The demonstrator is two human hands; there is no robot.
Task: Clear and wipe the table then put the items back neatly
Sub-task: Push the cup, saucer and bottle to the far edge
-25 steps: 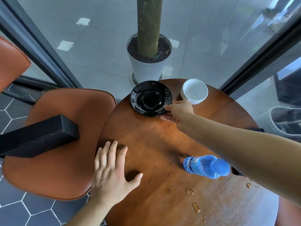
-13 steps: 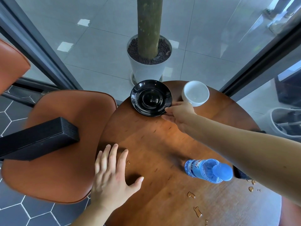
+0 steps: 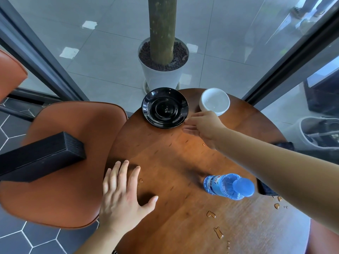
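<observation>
While the round wooden table (image 3: 165,226) carried every task item, the layout ran left to right as follows.
Black box (image 3: 39,157): lay on the orange chair seat (image 3: 60,202), left of the table.
Left hand (image 3: 122,198): rested flat, palm down, at the table's left edge; fingers spread, holding nothing.
Black saucer (image 3: 165,107): sat at the far edge, overhanging slightly.
Right hand (image 3: 202,126): reached just beside the saucer's right rim; fingers loosely extended; contact with the rim could not be determined.
White cup (image 3: 214,101): stood upright, far right, just beyond the right hand.
Water bottle (image 3: 227,186): stood capped, under the right forearm.
Water droplets (image 3: 218,232): scattered near the right front edge.
</observation>
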